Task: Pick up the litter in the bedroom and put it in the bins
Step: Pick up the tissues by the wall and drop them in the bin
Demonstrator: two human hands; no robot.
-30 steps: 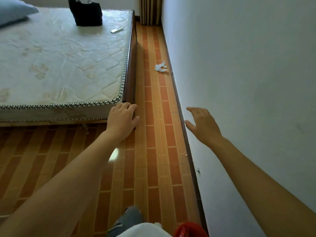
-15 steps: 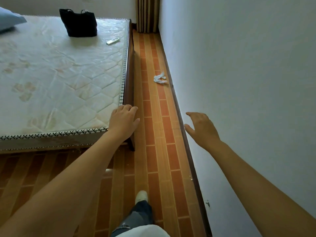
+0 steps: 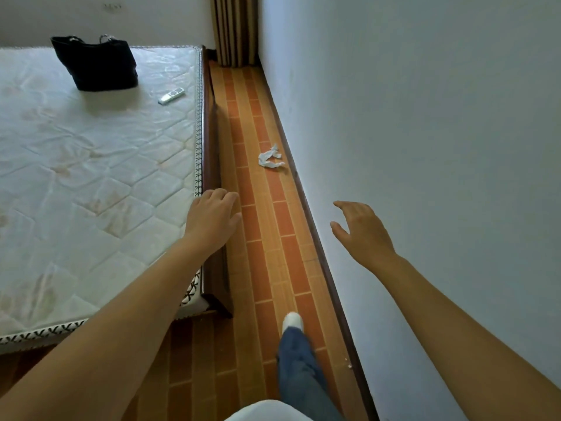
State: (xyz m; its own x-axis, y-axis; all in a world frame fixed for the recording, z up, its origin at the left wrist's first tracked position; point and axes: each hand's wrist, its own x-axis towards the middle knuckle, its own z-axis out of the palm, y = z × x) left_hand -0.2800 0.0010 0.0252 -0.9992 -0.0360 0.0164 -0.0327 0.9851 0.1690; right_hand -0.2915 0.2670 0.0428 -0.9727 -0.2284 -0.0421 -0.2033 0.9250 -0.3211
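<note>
A crumpled white tissue (image 3: 270, 158) is lying ahead on the floor by the wall; both hands are empty, right hand (image 3: 362, 230) spread and nearer.

Bare quilted mattress (image 3: 91, 177) on dark wooden bed frame (image 3: 212, 165); black bag (image 3: 97, 63) upright on mattress, silver remote (image 3: 171, 96) beside it; striped curtain (image 3: 235, 28) in far corner; brick-patterned floor (image 3: 267, 253).

Both bare arms reach forward; the left hand (image 3: 211, 220) is palm down with relaxed fingers, the right hand (image 3: 362, 230) empty with fingers loosely spread
</note>
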